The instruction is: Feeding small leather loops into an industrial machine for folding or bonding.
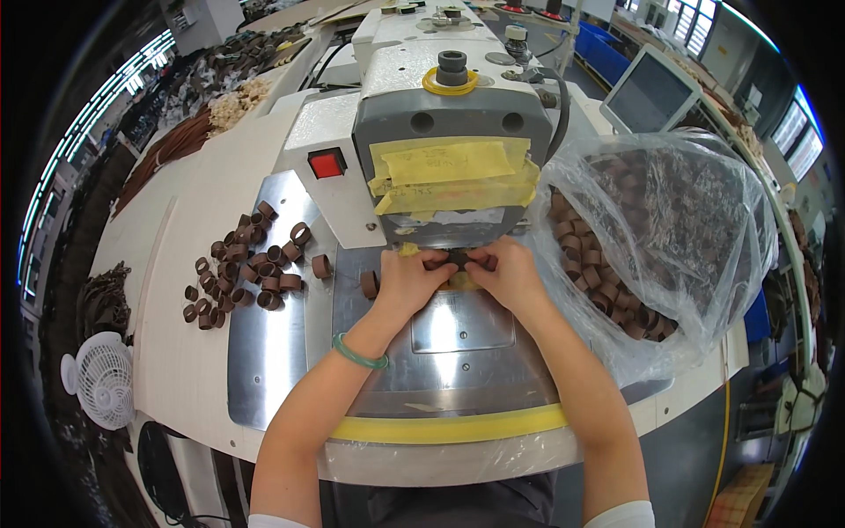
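Note:
Under the front of a white and grey sewing machine (pixel 451 132), both my hands meet at a small dark brown piece (pixel 459 258). My left hand (pixel 415 280), with a green bangle (pixel 359 352) on its wrist, pinches the piece's left side. Fingers of my right hand (pixel 504 275) are closed on its right side. The piece resembles the brown loops lying about, but fingers hide much of it. A single brown loop (pixel 369 284) stands just left of my left hand. Below my hands is the shiny metal work plate (pixel 462 323).
Many brown loops (pixel 251 264) lie loose on the left plate and table. At right, a clear plastic bag (pixel 704 238) holds more loops. Yellow tape (pixel 449 426) runs along the front edge. A white fan (pixel 104 380) is at left, a screen (pixel 651 91) at back right.

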